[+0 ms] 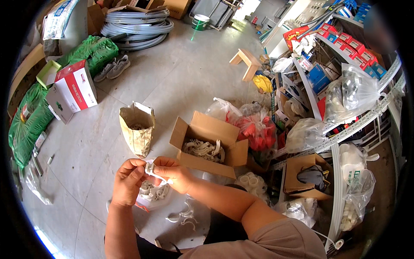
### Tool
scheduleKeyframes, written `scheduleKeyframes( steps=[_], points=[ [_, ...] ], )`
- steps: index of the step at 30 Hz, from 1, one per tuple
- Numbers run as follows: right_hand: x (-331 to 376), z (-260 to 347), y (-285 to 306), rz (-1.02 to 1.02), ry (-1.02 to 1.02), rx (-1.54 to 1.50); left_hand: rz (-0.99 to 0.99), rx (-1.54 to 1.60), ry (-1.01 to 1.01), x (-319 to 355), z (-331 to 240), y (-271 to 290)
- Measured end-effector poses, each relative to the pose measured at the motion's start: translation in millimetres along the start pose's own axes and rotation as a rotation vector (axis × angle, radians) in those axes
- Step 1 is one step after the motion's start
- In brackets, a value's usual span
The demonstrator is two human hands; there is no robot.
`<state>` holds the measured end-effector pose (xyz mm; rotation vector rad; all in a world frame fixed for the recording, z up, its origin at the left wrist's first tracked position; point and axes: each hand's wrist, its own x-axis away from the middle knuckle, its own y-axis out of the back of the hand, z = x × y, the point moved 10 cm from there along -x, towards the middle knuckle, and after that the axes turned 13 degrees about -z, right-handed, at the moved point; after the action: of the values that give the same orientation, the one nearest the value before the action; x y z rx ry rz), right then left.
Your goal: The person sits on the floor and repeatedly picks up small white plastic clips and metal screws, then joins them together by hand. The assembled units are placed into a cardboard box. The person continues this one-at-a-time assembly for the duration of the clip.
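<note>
Both hands meet in the lower middle of the frame: left hand (128, 180) and right hand (174, 172) pinch one white plastic pipe clip (152, 169) between the fingertips, held up close to the chest, prob. so it is easy to see and turn. Under the hands a small pile of same clips (152, 192) lies on a plastic bag, and more loose clips (183, 214) lie on the floor (181, 77) near the knee. An open cardboard box (209, 144) w/ many clips stands just right of center, within reach. A paper sack (138, 127) stands left of the box, top open.
</note>
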<state>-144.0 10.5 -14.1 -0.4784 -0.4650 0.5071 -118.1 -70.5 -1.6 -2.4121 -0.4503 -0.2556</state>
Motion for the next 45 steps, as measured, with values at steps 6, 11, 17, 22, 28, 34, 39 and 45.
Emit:
scheduleKeyframes(
  steps=[6, 11, 17, 22, 28, 34, 39, 45],
  points=[
    [-5.7, -6.1, 9.0, 0.026, 0.044, 0.159, 0.027, -0.029, 0.027, -8.0, 9.2, 12.8],
    [-5.1, -8.7, 11.5, 0.052, -0.048, 0.070, 0.072, 0.041, -0.041, -6.0, -0.3, 0.8],
    [-7.6, -2.9, 13.2, 0.009, -0.116, -0.304, 0.038, 0.054, -0.162, -11.5, -8.3, 8.2],
    [-12.5, 4.9, 7.2, 0.096, -0.047, -0.222, -0.092, -0.017, -0.028, -11.2, -2.0, 24.3],
    [-9.9, -4.5, 8.7, 0.030, -0.052, -0.060, -0.035, -0.168, -0.030, -4.4, 3.2, 16.8],
    [-10.2, -5.7, 4.1, 0.076, -0.066, -0.081, 0.048, -0.218, -0.117, -4.0, -4.2, 7.1],
    [-12.4, 4.5, 4.5, 0.151, -0.144, -0.386, -0.040, -0.163, -0.120, -7.0, -12.1, 18.0],
    [-21.7, 6.6, 26.3, -0.011, -0.210, -0.493, 0.058, -0.246, -0.044, -0.7, 1.9, 14.5]
  ],
)
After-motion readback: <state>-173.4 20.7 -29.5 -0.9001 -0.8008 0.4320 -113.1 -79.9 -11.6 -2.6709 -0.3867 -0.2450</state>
